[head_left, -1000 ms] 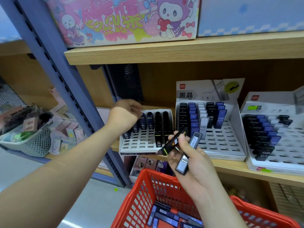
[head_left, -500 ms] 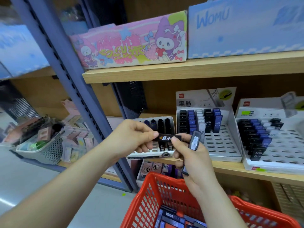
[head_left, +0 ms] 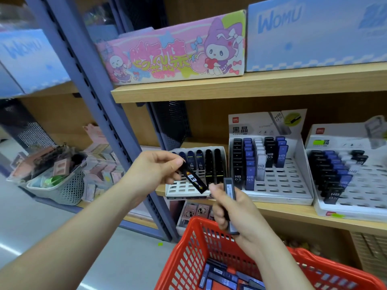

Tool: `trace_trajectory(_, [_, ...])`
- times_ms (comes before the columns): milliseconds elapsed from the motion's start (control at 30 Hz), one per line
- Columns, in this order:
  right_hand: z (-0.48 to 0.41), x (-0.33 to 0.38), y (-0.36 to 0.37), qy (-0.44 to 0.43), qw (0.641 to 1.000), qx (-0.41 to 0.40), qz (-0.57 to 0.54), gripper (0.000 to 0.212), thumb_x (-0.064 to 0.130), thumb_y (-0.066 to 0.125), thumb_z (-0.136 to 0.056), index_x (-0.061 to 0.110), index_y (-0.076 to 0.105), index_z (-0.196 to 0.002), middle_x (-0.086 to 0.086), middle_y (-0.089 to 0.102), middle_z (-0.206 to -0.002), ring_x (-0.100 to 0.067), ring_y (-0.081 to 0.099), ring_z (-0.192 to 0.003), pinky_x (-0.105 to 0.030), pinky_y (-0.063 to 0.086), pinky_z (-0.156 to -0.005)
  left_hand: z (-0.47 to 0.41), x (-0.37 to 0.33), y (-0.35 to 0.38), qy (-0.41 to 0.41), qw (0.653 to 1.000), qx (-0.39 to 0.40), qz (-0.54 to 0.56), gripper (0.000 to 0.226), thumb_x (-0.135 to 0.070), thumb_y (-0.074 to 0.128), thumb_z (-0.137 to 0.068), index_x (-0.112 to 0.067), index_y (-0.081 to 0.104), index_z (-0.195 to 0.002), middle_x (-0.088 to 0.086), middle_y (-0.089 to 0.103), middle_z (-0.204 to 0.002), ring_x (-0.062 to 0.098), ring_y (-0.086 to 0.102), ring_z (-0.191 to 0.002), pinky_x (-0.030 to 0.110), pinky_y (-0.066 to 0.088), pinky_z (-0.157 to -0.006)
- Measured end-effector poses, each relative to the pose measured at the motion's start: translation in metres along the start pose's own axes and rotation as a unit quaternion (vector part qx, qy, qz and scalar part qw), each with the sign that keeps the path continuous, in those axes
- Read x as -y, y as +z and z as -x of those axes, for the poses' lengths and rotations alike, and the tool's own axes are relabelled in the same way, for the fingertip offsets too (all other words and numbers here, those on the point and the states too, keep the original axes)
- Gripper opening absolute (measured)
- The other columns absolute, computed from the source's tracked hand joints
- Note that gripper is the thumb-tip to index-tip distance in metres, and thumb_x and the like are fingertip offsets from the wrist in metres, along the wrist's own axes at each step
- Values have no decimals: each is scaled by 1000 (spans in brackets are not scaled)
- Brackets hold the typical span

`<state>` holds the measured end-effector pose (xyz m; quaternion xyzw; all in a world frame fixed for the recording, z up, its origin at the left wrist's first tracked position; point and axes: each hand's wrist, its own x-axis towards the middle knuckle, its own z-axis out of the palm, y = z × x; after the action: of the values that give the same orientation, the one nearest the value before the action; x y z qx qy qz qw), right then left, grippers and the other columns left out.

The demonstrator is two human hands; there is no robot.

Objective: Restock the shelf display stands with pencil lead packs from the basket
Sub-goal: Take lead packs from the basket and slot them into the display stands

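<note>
While the red basket (head_left: 188, 245) is being kept low beneath both hands, so that its loose lead packs (head_left: 222, 275) are lying within reach, a black pack (head_left: 192, 177) is being pinched by one end in the grip of the left hand (head_left: 150, 172). It is being held slanted above the basket's far rim, seemingly for slotting into the small display stand (head_left: 184, 188) just beyond. Grey packs (head_left: 229, 188) are being clasped in the right hand (head_left: 236, 214) above the basket, probably as the next supply. Beyond the basket, a wooden shelf (head_left: 293, 210) is carrying a middle stand (head_left: 280, 185), part-filled; higher up, a pink box (head_left: 171, 49) is being stored, and grey floor (head_left: 62, 227) is showing to the basket's left.
</note>
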<state>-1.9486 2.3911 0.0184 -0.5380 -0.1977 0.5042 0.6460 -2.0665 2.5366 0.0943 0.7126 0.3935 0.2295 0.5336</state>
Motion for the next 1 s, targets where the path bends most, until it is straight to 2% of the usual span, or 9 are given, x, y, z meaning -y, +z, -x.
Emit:
trace_trajectory(133, [-6,4,-18,18,987,-9,-157,12,23,44,-98,14,43,-90,-1,48,-63,-13,39,-44,-22,32,-41,-13,1,-6,45,994,-89,-54,1,-8,72,-83,-7,73,-83,12,71,-68,14,64,-58,19,55,-60])
trace_trajectory(267, [-11,6,-30,-16,975,-25,-220,7,11,42,-96,15,42,-91,-6,52,-71,-13,43,-47,-21,36,-39,-24,10,-4,55,984,-112,-127,2,-10,73,-82,-12,72,-81,8,72,-70,16,68,-64,23,56,-66])
trace_trajectory(367, [-14,3,-29,-25,988,-29,-152,12,-1,50,-92,11,50,-93,-10,54,-77,-13,43,-51,-19,32,-38,-26,10,-3,48,988,-82,-126,3,-10,70,-85,-12,72,-83,9,71,-71,15,67,-64,24,56,-66])
trace_trajectory(500, [-17,-5,-16,-53,998,-32,31,8,10,65,-91,15,67,-98,-7,51,-71,-9,40,-50,-18,29,-39,-19,6,2,39,997,-22,-60,3,-8,72,-83,-7,73,-86,12,70,-71,16,65,-63,23,58,-66])
trace_trajectory(667, [-21,-15,-3,-89,992,-33,86,2,16,70,-89,17,70,-91,9,46,-49,-8,38,-47,-17,30,-42,-16,10,14,16,1000,-4,12,7,-5,76,-77,-5,72,-83,10,68,-66,14,65,-59,18,54,-60])
trace_trajectory(800, [-25,-16,-5,-120,984,-76,111,5,16,69,-90,16,68,-85,10,46,-47,-6,38,-45,-16,32,-44,-32,8,20,16,998,31,47,5,-13,70,-84,-8,72,-86,5,70,-72,10,63,-61,18,54,-60])
trace_trajectory(833, [-26,-16,-7,-124,982,-86,110,6,15,67,-91,16,67,-85,9,46,-48,-7,39,-47,-16,33,-45,-43,9,20,40,999,9,19,6,-15,69,-86,-10,72,-88,3,70,-76,8,63,-64,17,52,-59])
trace_trajectory(900, [-28,-15,-11,-123,983,-101,94,6,15,65,-93,15,66,-86,6,45,-51,-8,39,-48,-17,34,-44,-67,12,21,113,986,-50,-107,5,-14,68,-87,-17,72,-89,-5,69,-80,7,62,-73,14,50,-64])
trace_trajectory(1000, [-30,-17,-17,-112,985,-106,80,5,14,64,-93,14,65,-88,4,45,-52,-10,39,-48,-19,33,-44,-96,24,32,173,925,-42,-335,17,-23,67,-88,-26,70,-104,-5,63,-100,15,57,-97,21,44,-82])
